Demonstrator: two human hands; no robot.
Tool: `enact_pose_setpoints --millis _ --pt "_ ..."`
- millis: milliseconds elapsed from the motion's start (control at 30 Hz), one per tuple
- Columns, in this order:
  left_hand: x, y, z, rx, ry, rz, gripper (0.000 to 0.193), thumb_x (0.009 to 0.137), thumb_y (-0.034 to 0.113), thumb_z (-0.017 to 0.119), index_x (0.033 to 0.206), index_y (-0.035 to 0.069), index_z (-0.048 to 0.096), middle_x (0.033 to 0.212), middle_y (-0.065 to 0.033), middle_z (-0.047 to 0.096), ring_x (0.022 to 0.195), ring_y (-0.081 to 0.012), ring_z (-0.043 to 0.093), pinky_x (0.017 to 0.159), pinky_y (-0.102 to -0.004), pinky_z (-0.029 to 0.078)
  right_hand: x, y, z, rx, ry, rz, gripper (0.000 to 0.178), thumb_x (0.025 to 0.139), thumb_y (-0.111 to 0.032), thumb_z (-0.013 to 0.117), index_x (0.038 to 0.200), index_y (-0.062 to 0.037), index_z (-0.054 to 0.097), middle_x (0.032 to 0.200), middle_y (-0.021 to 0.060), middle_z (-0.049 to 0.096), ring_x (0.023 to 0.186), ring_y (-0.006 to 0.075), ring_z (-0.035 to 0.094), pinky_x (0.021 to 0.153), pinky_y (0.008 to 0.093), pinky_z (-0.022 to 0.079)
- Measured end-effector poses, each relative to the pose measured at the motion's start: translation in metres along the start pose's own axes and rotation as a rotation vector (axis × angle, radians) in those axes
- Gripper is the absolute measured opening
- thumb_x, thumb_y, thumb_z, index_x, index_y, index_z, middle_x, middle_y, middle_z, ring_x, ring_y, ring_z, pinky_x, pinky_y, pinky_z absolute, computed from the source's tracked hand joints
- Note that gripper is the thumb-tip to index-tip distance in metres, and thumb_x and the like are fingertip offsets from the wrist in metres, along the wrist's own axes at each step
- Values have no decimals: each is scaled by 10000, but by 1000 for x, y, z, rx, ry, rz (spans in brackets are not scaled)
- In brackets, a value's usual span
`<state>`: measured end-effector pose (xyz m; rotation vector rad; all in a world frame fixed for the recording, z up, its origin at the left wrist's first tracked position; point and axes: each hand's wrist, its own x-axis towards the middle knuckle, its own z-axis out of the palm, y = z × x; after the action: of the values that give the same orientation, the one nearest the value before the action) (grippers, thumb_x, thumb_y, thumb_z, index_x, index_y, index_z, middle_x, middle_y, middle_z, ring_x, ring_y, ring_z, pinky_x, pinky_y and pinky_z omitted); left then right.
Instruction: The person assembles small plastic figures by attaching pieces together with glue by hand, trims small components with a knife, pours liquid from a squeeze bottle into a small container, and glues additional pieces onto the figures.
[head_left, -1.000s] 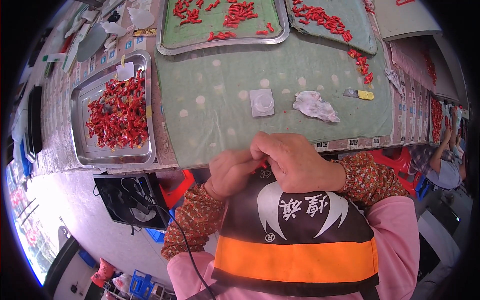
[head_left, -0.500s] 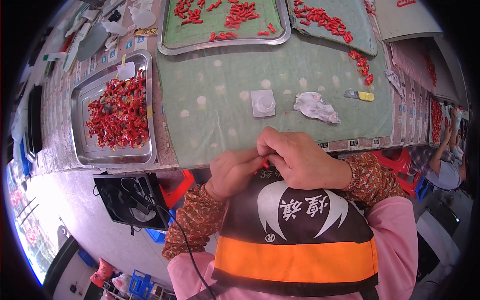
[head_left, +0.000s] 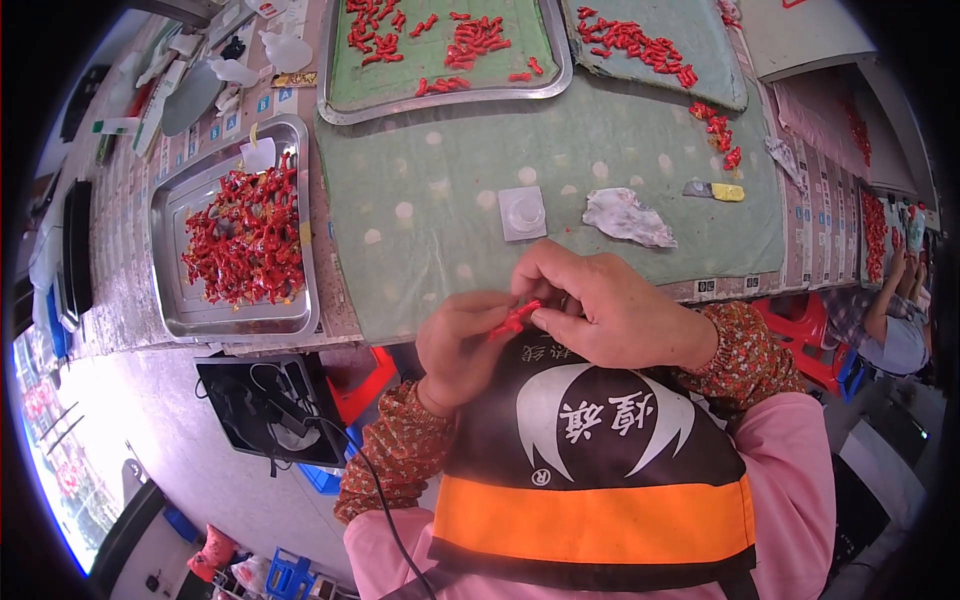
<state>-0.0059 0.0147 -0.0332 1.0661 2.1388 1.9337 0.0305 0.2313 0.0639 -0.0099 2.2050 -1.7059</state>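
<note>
Red and shiny, one small piece [head_left: 513, 320] is up between two bare hands, just past the near edge of the green cloth [head_left: 420, 250], over the person's black apron [head_left: 600, 430]. The left hand [head_left: 465, 340] has its thumb and fingers pinched together on the lower end of the small piece. The right hand [head_left: 615, 310] is curled, with its thumb touching the upper end and its bent fingers close by; its fingertips are partly hidden, so one cannot tell if they pinch it too. Both arms wear flowery sleeves [head_left: 755, 355]. On the green cloth, in front of the hands, sits a pale square [head_left: 522, 214] with a round bump on it. To the right of that on the green cloth are a crumpled white rag [head_left: 628, 217] and a blade with a yellow handle [head_left: 727, 191]. Left of the green cloth, a metal tray [head_left: 175, 290] has a big messy heap of red bits [head_left: 245, 235]. At the far side of the green cloth, a green-lined tray [head_left: 445, 104] has more red pieces [head_left: 478, 42] in little groups. Well off to the right of the green cloth, another person [head_left: 890, 335] sits.
</note>
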Motion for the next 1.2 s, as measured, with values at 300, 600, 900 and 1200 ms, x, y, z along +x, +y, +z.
enact_pose_setpoints --millis 300,600,900,1200 --pt "-3 -3 1 -8 18 6 348 782 -15 853 1035 69 629 1078 -143 756 885 -287 740 728 -333 573 -6 10 1 -6 23 33 229 918 -29 691 1111 -27 566 896 69 663 786 151 674 675 307 539" --pt "-1 0 5 106 33 63 340 784 -7 853 1032 71 634 1065 -143 759 886 -294 741 724 -342 579 -7 24 17 -20 185 -53 158 938 0 682 1062 -4 584 865 66 674 762 133 665 679 290 529" --pt "0 -2 8 159 68 105 349 790 -13 847 1052 71 633 1063 -153 758 886 -304 745 730 -346 593 -8 27 13 171 181 86 118 950 17 670 1024 4 580 835 26 647 729 63 616 648 239 503" --pt "0 -4 11 115 101 58 355 807 -3 846 1067 80 619 1078 -149 753 911 -302 741 743 -346 591 9 29 -19 -583 618 -448 211 856 98 704 1026 -11 645 890 97 664 754 206 646 649 306 523"
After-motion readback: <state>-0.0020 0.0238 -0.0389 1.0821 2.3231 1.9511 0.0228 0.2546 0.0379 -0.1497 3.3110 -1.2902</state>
